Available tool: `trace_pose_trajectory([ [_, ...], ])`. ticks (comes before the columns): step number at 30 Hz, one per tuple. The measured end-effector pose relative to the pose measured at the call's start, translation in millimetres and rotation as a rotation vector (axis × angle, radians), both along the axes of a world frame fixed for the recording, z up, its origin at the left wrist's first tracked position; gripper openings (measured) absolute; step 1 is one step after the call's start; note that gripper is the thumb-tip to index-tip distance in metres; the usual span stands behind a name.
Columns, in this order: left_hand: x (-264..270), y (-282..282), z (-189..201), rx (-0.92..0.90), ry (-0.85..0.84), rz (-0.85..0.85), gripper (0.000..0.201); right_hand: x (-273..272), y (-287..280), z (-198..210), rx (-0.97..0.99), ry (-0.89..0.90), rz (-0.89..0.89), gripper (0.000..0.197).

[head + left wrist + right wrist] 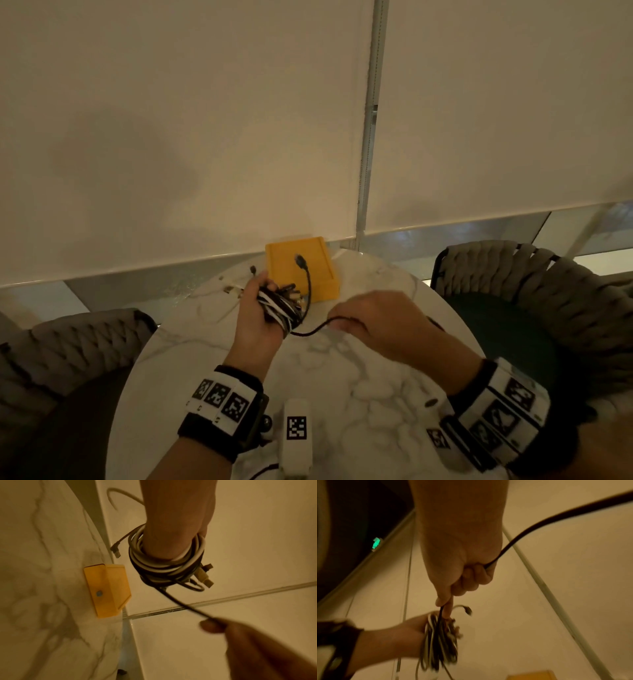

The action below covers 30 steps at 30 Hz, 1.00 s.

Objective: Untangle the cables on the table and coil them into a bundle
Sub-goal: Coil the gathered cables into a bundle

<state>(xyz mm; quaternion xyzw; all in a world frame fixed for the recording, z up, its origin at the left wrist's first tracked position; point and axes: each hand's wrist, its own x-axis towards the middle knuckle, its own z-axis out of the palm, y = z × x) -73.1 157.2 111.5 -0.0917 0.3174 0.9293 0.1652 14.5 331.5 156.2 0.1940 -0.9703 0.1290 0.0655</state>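
The left hand (255, 320) is held above the marble counter (359, 387), with a bundle (279, 305) of black and white cables wound around its fingers, which are curled around the coils. The right hand (373, 320) is just to the right of it, fingers closed, pinching a black cable (310, 333) that runs from the bundle into its grip. A yellow box (301, 270) sits on the far side of the counter just behind the bundle, and a loose black plug end (301, 262) arches over the box.
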Motion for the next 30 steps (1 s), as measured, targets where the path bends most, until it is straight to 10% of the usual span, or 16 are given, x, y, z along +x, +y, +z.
trace_pose_trajectory([
  [5, 14, 16, 3, 0.025, -0.024, -0.183, 0.012, -35, 1, 37, 0.021, 0.175, 0.188, 0.026],
  [18, 36, 10, 18, -0.102, 0.239, -0.673, 0.076, -89, 0, 29, -0.549, -0.13, 0.159, 0.013],
  [22, 40, 8, 19, -0.144, 0.361, -0.833, 0.057, -88, -7, 18, -0.607, -0.237, 0.072, 0.012],
  [30, 38, 9, 17, 0.199, 0.308, -0.54, 0.044, -58, -19, -22, -0.459, -0.241, -0.077, 0.029],
])
